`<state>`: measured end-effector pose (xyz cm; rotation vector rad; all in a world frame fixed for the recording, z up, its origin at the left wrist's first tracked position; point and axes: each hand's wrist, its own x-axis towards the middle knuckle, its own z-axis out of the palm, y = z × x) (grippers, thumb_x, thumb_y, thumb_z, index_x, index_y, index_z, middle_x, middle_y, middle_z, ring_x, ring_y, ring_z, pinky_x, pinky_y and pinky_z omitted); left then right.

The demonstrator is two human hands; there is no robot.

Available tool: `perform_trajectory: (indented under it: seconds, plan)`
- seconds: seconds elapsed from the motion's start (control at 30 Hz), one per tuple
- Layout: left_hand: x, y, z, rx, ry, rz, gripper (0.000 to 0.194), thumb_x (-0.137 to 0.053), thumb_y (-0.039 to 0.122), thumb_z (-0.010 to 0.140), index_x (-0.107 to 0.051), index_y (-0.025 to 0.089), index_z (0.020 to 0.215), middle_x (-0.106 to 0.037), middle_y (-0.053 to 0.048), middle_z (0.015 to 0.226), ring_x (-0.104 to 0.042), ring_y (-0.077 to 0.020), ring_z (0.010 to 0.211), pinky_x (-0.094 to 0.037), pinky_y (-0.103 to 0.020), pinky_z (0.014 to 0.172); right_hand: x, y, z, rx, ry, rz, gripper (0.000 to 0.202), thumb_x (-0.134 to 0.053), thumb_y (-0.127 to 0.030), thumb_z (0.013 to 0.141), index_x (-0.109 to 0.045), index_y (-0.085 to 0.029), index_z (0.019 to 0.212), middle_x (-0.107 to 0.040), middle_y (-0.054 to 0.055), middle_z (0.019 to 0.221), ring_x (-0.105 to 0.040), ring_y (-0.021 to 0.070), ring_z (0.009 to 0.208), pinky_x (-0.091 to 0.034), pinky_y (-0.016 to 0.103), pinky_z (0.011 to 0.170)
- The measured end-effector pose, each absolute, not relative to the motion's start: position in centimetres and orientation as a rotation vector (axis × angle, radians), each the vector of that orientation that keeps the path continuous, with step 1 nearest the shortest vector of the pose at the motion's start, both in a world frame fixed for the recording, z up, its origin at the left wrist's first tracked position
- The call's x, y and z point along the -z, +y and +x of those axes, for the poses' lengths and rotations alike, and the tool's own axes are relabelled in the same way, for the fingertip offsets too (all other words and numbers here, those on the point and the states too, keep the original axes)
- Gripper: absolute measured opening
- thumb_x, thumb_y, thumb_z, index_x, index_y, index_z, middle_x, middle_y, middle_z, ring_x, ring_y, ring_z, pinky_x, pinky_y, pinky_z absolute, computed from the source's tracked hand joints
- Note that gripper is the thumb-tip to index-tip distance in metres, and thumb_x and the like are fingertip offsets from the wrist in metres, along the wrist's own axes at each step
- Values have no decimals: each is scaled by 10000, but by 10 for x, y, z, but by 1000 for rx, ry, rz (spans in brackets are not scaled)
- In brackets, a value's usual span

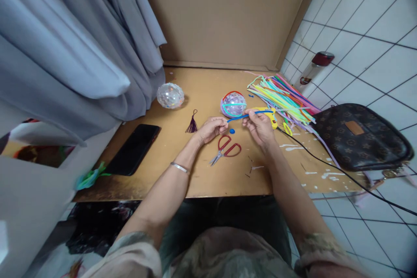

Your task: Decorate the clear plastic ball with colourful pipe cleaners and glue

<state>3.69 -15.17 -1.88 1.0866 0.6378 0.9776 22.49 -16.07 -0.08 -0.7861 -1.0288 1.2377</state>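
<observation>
A blue pipe cleaner [237, 117] stretches between my two hands above the table. My left hand [213, 129] pinches its left end, while my right hand [259, 127] grips it further along, its free end poking out to the right. Just behind is a clear ball [233, 104] trimmed with red, turquoise and purple strips. Under the pipe cleaner lies a small blue coil [232, 131]. Red-handled scissors [224, 150] rest nearer to me, blades pointing front left. A yellow glue gun [273, 118] lies beyond my right hand, partly hidden by it.
Many coloured pipe cleaners [283, 95] are heaped at the back right, beside a brown handbag [361, 137]. A black cord [312, 153] crosses the right side. On the left are a second clear ball [170, 96], a dark tassel [192, 124] and a black phone [134, 150].
</observation>
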Motion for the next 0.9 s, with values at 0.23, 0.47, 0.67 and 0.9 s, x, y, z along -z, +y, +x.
perform_trajectory:
  seconds: [0.23, 0.47, 0.67, 0.9]
  plan:
    - [19, -152, 41, -1111, 861, 1320, 163, -577, 293, 749, -617, 147, 687, -457, 40, 524, -385, -89, 509, -307, -235, 550, 3, -164, 213, -1073, -1073, -952, 441, -868, -557, 551, -694, -184, 711, -688, -14, 594, -578, 93, 448, -498, 221, 432]
    - [17, -161, 42, -1323, 1257, 1921, 251, -492, 306, 897, -642, 163, 755, -577, -11, 670, -474, -136, 638, -376, -266, 663, 4, -165, 209, -946, -1015, -1002, 421, -836, -551, 612, -652, -183, 702, -671, -20, 559, -555, 82, 415, -459, 196, 397]
    - [19, -166, 47, -1219, 1221, 2206, 256, -454, 246, 930, -688, 173, 856, -621, -71, 786, -515, -173, 724, -378, -274, 719, 4, -167, 208, -910, -1064, -1030, 396, -827, -541, 637, -651, -186, 651, -650, -23, 538, -527, 65, 404, -425, 184, 394]
    - [14, -168, 47, -1079, 1194, 2212, 227, -522, 177, 872, -668, 181, 699, -567, -48, 701, -468, -164, 652, -326, -269, 657, 6, -172, 204, -790, -1153, -1054, 329, -791, -517, 699, -703, -200, 716, -689, -5, 599, -592, 110, 500, -480, 231, 491]
